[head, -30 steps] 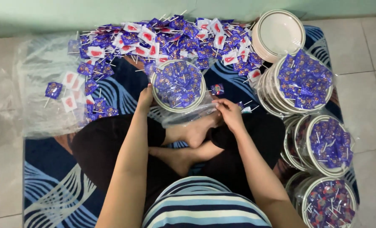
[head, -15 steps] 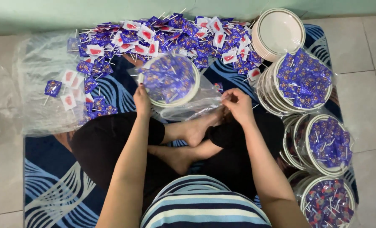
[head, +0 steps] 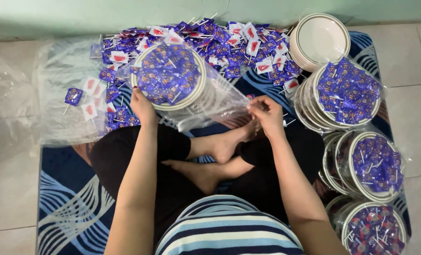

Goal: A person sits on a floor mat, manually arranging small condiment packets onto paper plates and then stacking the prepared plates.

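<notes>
Upper centre, the left hand [head: 142, 107] gripped the bagged plate's [head: 170, 75] stiff rim while the right hand [head: 267, 113] pinched its slippery, limp bag mouth [head: 229, 101]; the stack looked heavy, breakable.

My arms are bare from the shoulder down, with no sleeve showing anywhere along them, and there is no watch, ring or bracelet that I can make out on my left hand [head: 142, 106] or my right hand [head: 267, 113]. I wear a top with horizontal stripes: bands of dark navy, pale cream and light blue curve across my front at the bottom of the view. My trousers are plain black and end above the ankle. My feet are bare, without socks or shoes. My fingernails are too small to tell apart here.
</notes>
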